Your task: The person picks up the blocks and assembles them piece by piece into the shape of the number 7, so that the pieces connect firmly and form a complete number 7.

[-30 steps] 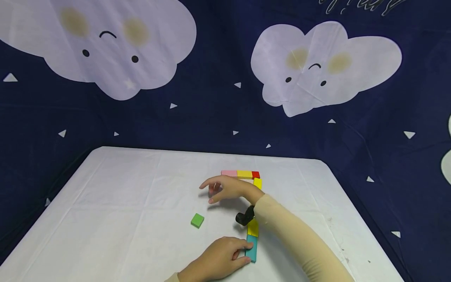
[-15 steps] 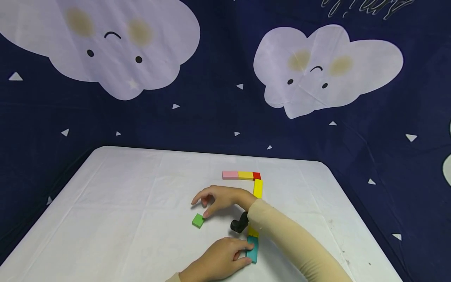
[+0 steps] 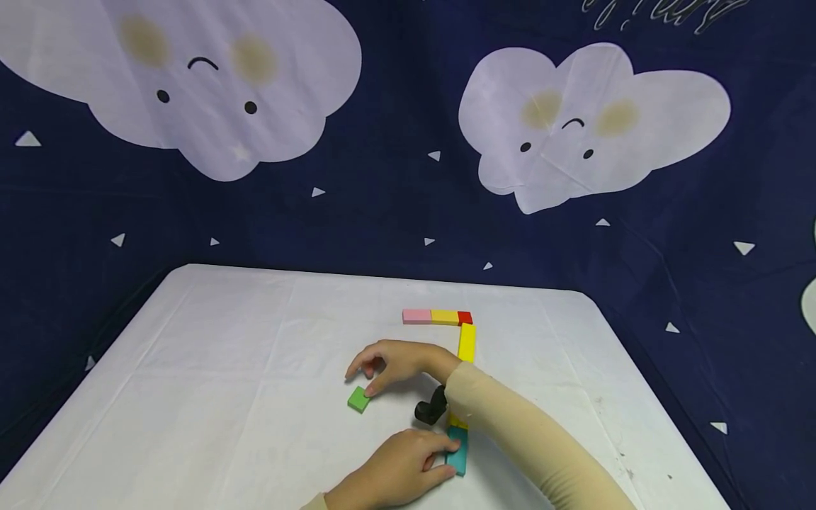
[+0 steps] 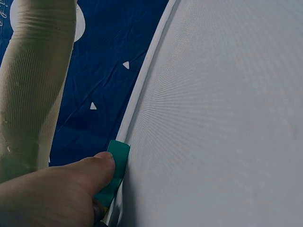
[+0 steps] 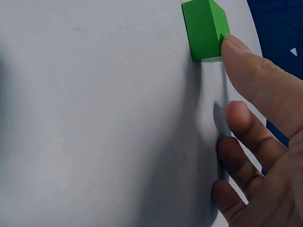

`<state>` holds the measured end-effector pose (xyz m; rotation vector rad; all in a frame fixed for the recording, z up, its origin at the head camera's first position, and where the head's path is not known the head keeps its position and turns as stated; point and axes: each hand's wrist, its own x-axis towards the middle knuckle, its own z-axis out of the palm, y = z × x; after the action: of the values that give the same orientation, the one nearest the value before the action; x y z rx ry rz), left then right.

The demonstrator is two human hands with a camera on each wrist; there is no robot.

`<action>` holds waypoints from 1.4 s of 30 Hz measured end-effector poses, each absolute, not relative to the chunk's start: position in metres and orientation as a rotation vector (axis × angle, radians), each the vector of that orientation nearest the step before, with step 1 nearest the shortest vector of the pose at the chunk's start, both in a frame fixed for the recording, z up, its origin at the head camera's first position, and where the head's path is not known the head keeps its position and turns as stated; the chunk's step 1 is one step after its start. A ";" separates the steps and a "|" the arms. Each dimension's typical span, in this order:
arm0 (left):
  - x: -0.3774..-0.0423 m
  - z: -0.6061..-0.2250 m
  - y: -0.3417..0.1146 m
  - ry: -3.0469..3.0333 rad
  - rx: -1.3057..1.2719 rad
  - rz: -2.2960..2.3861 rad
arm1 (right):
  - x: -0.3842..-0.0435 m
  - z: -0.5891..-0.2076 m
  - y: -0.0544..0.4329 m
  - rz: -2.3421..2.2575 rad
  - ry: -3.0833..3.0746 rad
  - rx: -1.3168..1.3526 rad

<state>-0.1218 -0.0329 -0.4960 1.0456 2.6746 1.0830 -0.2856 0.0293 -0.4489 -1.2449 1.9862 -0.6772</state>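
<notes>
In the head view my left hand [image 3: 395, 467] pinches a teal rectangular block [image 3: 460, 457] at the near end of a row, index finger on top and thumb at its near end. The left wrist view shows the thumb against the same teal block [image 4: 120, 163]. Farther up the table, my right hand [image 3: 398, 361] reaches leftward over the row, its fingers loosely spread. Its thumb tip touches a corner of a small green square block [image 3: 358, 400] lying flat. In the right wrist view, the other fingers [image 5: 236, 153] are apart from the green block [image 5: 201, 30].
The row runs away from the teal block through yellow blocks [image 3: 467, 341], partly hidden by the right forearm. A red [image 3: 465, 317], a yellow [image 3: 444, 316] and a pink block [image 3: 417, 316] turn it left. A black wrist camera [image 3: 431, 406] hangs under the right wrist.
My right hand has come nearer and to the left, from above the table down to the green block, which its thumb now touches. The left hand has stayed at the teal block.
</notes>
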 end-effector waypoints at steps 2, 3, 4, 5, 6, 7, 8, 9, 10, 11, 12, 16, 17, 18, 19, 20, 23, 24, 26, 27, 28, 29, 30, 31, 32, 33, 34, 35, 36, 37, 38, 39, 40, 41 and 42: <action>-0.122 -0.496 -0.033 2.670 1.044 1.082 | -0.285 -0.449 0.030 -0.683 1.976 -1.240; -0.122 -0.496 -0.033 2.670 1.045 1.081 | -0.285 -0.449 0.030 -0.686 1.969 -1.238; -0.122 -0.496 -0.033 2.671 1.045 1.081 | -0.285 -0.449 0.030 -0.685 1.965 -1.241; -0.122 -0.496 -0.033 2.672 1.045 1.081 | -0.285 -0.449 0.031 -0.681 1.962 -1.245; -0.122 -0.496 -0.033 2.675 1.046 1.080 | -0.286 -0.449 0.031 -0.675 1.959 -1.251; -0.122 -0.496 -0.033 2.678 1.048 1.080 | -0.286 -0.450 0.031 -0.665 1.959 -1.260; -0.122 -0.496 -0.033 2.683 1.050 1.079 | -0.285 -0.450 0.031 -0.656 1.958 -1.270; -0.121 -0.496 -0.033 2.685 1.051 1.079 | -0.285 -0.450 0.031 -0.650 1.958 -1.275; -0.121 -0.496 -0.033 2.689 1.052 1.078 | -0.285 -0.450 0.031 -0.644 1.961 -1.274; -0.121 -0.496 -0.033 2.690 1.056 1.080 | -0.284 -0.449 0.031 -0.639 1.965 -1.272; -0.121 -0.496 -0.033 2.690 1.058 1.081 | -0.284 -0.449 0.031 -0.638 1.969 -1.268; -0.121 -0.496 -0.033 2.690 1.061 1.087 | -0.281 -0.447 0.031 -0.643 1.995 -1.233; -0.121 -0.496 -0.033 2.689 1.060 1.089 | -0.280 -0.447 0.031 -0.641 2.003 -1.230; -0.121 -0.496 -0.033 2.689 1.057 1.089 | -0.280 -0.447 0.031 -0.638 2.010 -1.227; -0.121 -0.496 -0.033 2.689 1.057 1.090 | -0.280 -0.447 0.031 -0.635 2.018 -1.225; -0.121 -0.496 -0.033 2.689 1.056 1.090 | -0.280 -0.447 0.031 -0.632 2.027 -1.227; -0.121 -0.496 -0.033 2.695 1.062 1.089 | -0.280 -0.448 0.030 -0.625 2.062 -1.222; -0.121 -0.496 -0.033 2.697 1.065 1.089 | -0.280 -0.448 0.030 -0.626 2.077 -1.219; -0.120 -0.496 -0.034 2.701 1.071 1.089 | -0.281 -0.449 0.031 -0.630 2.111 -1.211; -0.120 -0.495 -0.034 2.701 1.071 1.089 | -0.281 -0.449 0.031 -0.635 2.128 -1.202; -0.120 -0.495 -0.034 2.700 1.069 1.089 | -0.281 -0.449 0.031 -0.640 2.148 -1.196; -0.120 -0.495 -0.034 2.700 1.068 1.089 | -0.282 -0.450 0.031 -0.647 2.169 -1.193; -0.120 -0.495 -0.034 2.700 1.064 1.090 | -0.283 -0.450 0.031 -0.658 2.190 -1.186; -0.120 -0.495 -0.034 2.698 1.061 1.090 | -0.284 -0.451 0.031 -0.671 2.212 -1.180; -0.120 -0.495 -0.034 2.698 1.059 1.088 | -0.286 -0.451 0.032 -0.686 2.235 -1.170; -0.120 -0.495 -0.034 2.699 1.059 1.088 | -0.287 -0.452 0.033 -0.706 2.263 -1.154; -0.120 -0.495 -0.034 2.700 1.063 1.087 | -0.289 -0.452 0.033 -0.723 2.293 -1.141; -0.120 -0.495 -0.033 2.701 1.068 1.087 | -0.292 -0.452 0.034 -0.745 2.322 -1.128; -0.121 -0.496 -0.033 2.699 1.070 1.087 | -0.295 -0.452 0.035 -0.765 2.350 -1.112; -0.121 -0.496 -0.033 2.696 1.071 1.087 | -0.297 -0.452 0.036 -0.779 2.382 -1.094; -0.121 -0.496 -0.033 2.695 1.072 1.086 | -0.301 -0.451 0.037 -0.783 2.415 -1.077; -0.122 -0.496 -0.033 2.693 1.074 1.085 | -0.305 -0.451 0.038 -0.785 2.450 -1.059; -0.122 -0.497 -0.033 2.692 1.076 1.084 | -0.308 -0.451 0.039 -0.783 2.483 -1.042; -0.122 -0.497 -0.033 2.689 1.075 1.083 | -0.311 -0.451 0.040 -0.782 2.512 -1.016; -0.123 -0.497 -0.033 2.687 1.071 1.080 | -0.314 -0.450 0.042 -0.769 2.546 -0.995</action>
<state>-0.1229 -0.0330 -0.4971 1.0710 2.6872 1.0805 -0.3140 0.0416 -0.4498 -0.9947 2.5459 -0.7693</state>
